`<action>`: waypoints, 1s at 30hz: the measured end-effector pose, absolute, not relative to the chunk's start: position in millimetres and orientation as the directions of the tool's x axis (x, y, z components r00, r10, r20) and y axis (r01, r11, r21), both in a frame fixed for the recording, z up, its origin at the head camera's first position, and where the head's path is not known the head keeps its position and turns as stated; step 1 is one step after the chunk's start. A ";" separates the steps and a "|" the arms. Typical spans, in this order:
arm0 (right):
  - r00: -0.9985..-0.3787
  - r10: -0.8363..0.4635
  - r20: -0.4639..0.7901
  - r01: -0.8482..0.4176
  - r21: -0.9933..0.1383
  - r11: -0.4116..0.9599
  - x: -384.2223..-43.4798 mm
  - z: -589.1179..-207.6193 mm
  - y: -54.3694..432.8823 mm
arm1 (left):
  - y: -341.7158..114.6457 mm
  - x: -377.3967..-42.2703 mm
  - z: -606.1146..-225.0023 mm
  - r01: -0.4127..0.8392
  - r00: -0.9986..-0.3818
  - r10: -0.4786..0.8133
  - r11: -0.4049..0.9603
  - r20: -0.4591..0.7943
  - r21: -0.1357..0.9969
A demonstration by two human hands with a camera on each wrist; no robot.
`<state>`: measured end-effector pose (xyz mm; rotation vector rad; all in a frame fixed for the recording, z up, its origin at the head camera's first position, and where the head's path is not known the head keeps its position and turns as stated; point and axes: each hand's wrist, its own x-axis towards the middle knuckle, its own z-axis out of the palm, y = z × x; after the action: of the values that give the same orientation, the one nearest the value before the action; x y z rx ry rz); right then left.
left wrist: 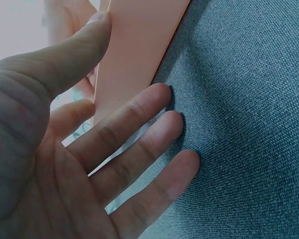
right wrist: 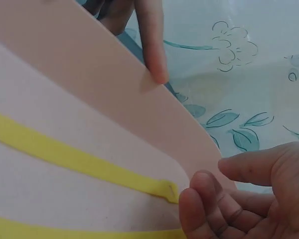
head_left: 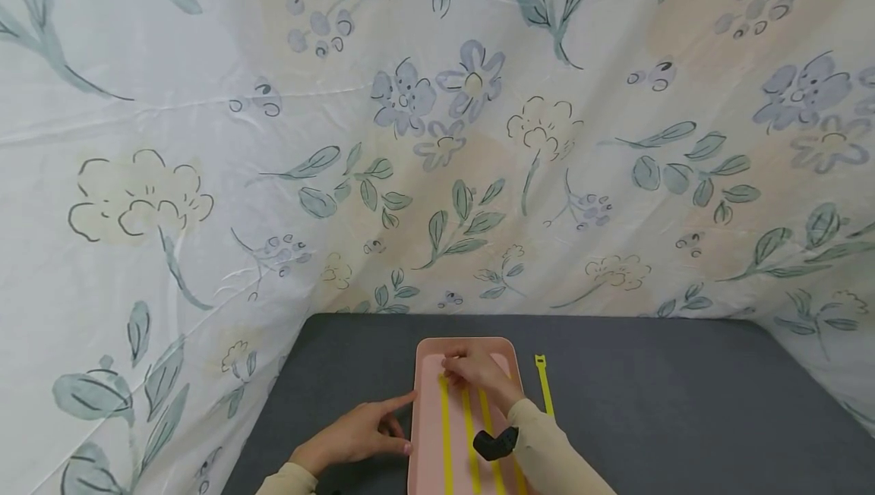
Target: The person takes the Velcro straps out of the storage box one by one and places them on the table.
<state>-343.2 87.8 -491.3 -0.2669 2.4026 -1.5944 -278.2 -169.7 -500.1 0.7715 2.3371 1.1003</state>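
Observation:
A long pink tray [head_left: 428, 419] lies on the dark table with several yellow straps lengthwise in it. My left hand [head_left: 355, 430] is at its left side, index fingertip and thumb at the rim. In the left wrist view the other fingers of that hand [left wrist: 124, 144] extend over the grey cloth. Over the tray's far end is my right hand [head_left: 481, 373], close to the tip of the leftmost strap [head_left: 446, 434]. The right wrist view shows the right hand's [right wrist: 249, 199] fingers loosely bent, thumb apart, nothing between them, beside the strap's slotted end [right wrist: 169, 190].
Another yellow strap [head_left: 544, 385] with a slotted head lies on the dark tabletop [head_left: 656, 404], right of the tray. A flower-printed cloth [head_left: 478, 199] hangs behind the table and along its sides. A black device [head_left: 495, 443] sits on the right wrist.

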 end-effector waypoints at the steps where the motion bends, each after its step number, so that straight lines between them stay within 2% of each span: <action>1: -0.953 -0.284 -0.104 -0.015 -0.921 0.389 -342.7 -492.2 88.0 | -168.9 -277.4 -498.4 0.284 -0.751 0.640 0.532 -0.160 0.797; 7: -0.957 -0.254 -0.141 0.003 -0.879 0.477 -337.6 -497.0 86.5 | -161.8 -268.4 -486.6 0.213 -0.792 0.579 0.558 -0.192 0.802; 12: -0.961 -0.227 -0.156 0.013 -0.849 0.529 -334.3 -494.4 83.9 | -161.9 -270.1 -487.3 0.221 -0.789 0.582 0.567 -0.196 0.794; 15: -0.964 -0.226 -0.139 -0.016 -0.820 0.571 -332.4 -492.3 82.6 | -168.6 -282.2 -507.5 0.253 -0.768 0.611 0.564 -0.192 0.786; 18: -0.968 -0.231 -0.099 -0.067 -0.783 0.619 -330.7 -492.3 81.1 | -179.3 -303.3 -546.5 0.248 -0.751 0.636 0.520 -0.177 0.818; 19: -0.969 -0.231 -0.086 -0.082 -0.770 0.633 -330.4 -492.7 80.4 | -178.9 -303.0 -546.1 0.241 -0.753 0.633 0.521 -0.181 0.819; 22: -0.973 -0.225 -0.059 -0.112 -0.729 0.675 -330.8 -492.9 77.9 | -172.1 -292.5 -527.1 0.211 -0.772 0.608 0.521 -0.186 0.827; 25: -0.978 -0.204 -0.054 -0.112 -0.685 0.720 -332.3 -492.3 74.5 | -160.2 -271.4 -486.8 0.209 -0.790 0.578 0.565 -0.203 0.798; 30: -0.982 -0.186 -0.041 -0.120 -0.623 0.773 -334.7 -492.9 70.4 | -160.0 -272.3 -486.8 0.209 -0.789 0.579 0.565 -0.203 0.798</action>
<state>-334.7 70.4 -492.9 -0.2481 2.8626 -0.9958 -272.3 -160.0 -486.8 0.6353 2.3536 1.1155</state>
